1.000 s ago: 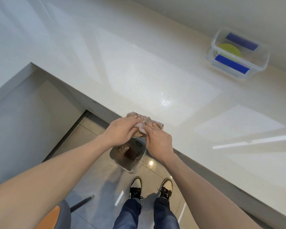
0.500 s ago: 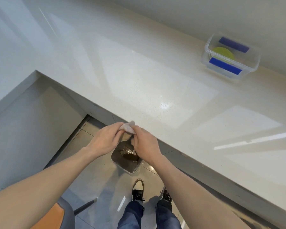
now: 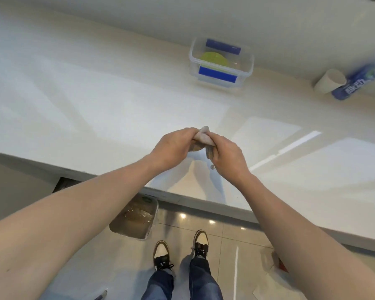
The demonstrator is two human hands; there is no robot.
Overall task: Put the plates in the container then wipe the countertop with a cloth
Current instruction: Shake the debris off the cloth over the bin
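the left hand and the right hand both grip a bunched cloth above the tabletop. the box sits far back by the wall, with a green plate inside it.

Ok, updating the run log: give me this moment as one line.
phase: wiping prep | hands: left hand and right hand grip cloth above countertop | green plate in container

Clear container with blue clips, yellow-green plate, perhaps grey-beige cloth
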